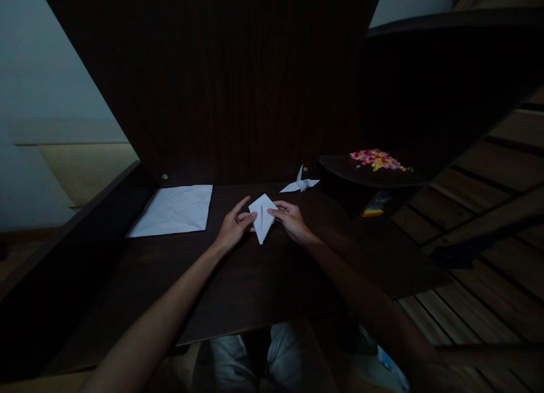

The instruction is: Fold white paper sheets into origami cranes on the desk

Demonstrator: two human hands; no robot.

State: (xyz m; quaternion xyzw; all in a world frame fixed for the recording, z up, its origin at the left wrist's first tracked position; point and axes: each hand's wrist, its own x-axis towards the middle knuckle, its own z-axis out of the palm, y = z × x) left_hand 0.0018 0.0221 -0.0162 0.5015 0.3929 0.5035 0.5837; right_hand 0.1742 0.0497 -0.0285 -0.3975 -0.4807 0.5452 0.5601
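A white folded paper (266, 205), kite-shaped with a slit down its middle and a narrow point towards me, is held just over the dark desk. My left hand (236, 225) pinches its left edge, thumb on top and the index finger stretched outward. On the opposite edge, my right hand (291, 218) grips it with the thumb on top and the fingers behind. Beyond my right hand, a finished white paper crane (301, 185) rests on the desk with its wings spread.
Creased white paper (178, 211) lies flat at the left of the desk (250, 291). A raised side board (85, 228) borders the left. At the right, a corner shelf (340, 169) bears a heap of small colourful pieces (378, 159). Wooden slats (488, 268) stand further right.
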